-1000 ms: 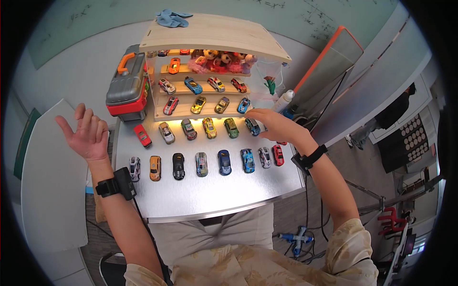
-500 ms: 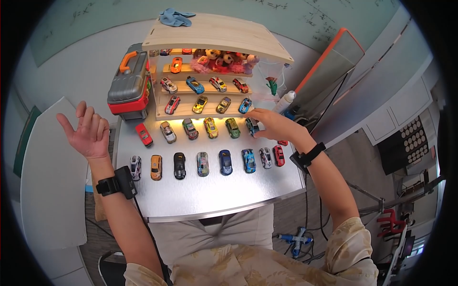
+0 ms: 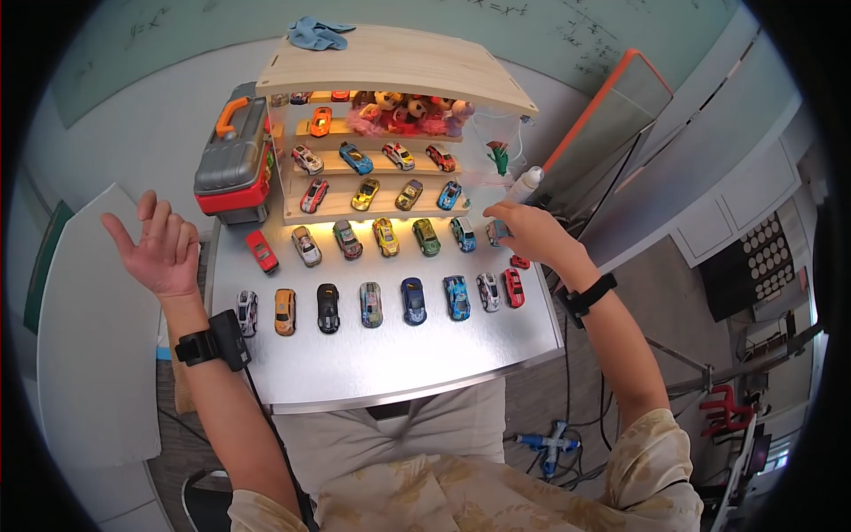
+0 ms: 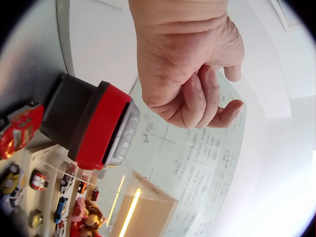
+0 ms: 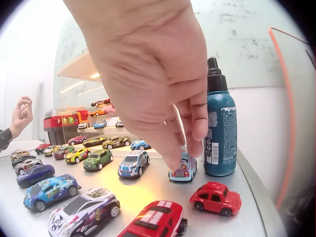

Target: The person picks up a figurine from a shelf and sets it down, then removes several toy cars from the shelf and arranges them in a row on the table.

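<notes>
My right hand [image 3: 538, 238] pinches a small light-blue toy car [image 5: 182, 174] at the right end of the back row on the metal table [image 3: 372, 368]. In the right wrist view, thumb and fingers come down on both sides of it. Just to its left stands a blue-and-white toy car [image 5: 134, 164], and nearer the camera is a small red toy car [image 5: 216, 198]. My left hand [image 3: 162, 248] is raised beside the table's left edge, its fingers loosely curled with nothing in them.
A lit wooden display shelf [image 3: 399, 53] holding toy cars and dolls stands behind the rows. Left of it is a grey-and-red toolbox [image 3: 232, 168]. A blue spray bottle [image 5: 220, 133] rises close beside my right fingers. More toy cars line the front row, including a black one [image 3: 328, 308].
My right hand has left the blue-and-white car and moved right to the light-blue car. My left hand stays raised in the same place.
</notes>
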`<state>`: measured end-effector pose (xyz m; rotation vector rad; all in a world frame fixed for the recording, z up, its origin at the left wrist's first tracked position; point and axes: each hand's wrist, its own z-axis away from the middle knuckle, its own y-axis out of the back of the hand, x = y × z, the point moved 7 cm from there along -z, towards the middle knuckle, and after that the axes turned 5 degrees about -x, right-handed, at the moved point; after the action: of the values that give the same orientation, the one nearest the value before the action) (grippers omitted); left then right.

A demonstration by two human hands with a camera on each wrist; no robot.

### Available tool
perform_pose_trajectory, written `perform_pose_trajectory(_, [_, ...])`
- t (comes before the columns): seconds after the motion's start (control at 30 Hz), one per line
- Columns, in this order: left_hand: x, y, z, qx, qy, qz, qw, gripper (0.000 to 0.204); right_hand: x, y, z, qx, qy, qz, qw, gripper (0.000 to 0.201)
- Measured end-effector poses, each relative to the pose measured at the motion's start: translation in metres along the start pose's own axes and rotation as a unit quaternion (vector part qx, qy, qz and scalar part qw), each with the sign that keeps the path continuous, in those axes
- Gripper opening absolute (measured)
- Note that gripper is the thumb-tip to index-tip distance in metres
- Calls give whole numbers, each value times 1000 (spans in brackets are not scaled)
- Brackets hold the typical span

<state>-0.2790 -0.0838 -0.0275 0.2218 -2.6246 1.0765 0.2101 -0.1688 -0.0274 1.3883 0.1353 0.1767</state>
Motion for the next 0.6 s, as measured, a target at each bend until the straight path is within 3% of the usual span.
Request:
perform_pose_trajectory(0.2, [1, 4, 1, 15, -7, -1, 1000, 51, 3, -9, -4, 6, -13, 16, 1000, 44])
perform_pose_trajectory(0.3, [3, 9, 2, 20, -12, -3, 1000, 51, -1, 1, 5, 61, 26, 17, 998, 41])
perform_pose_trajectory(0.33, [4, 10, 3, 20, -13, -4, 1000, 50, 3, 13, 12, 99, -11, -60, 993, 39])
perform_pose_trajectory(0.4, [6, 9, 2, 8, -14, -1, 1000, 50, 9, 36, 33, 173, -82, -209, 959, 36])
perform_pose_trajectory(0.43, [6, 7, 2, 2, -15, -1, 1000, 50, 22, 40, 45, 253, -81, -250, 931, 35])
perform_pose_trajectory(0.53, [5, 1, 0, -27, -5, 9, 1000, 50, 71, 21, 74, 386, -179, -297, 855, 38])
perform_pose_trajectory(0.6, [4, 4, 0, -18, -5, 7, 1000, 50, 83, 1, 73, 354, -190, -302, 865, 55])
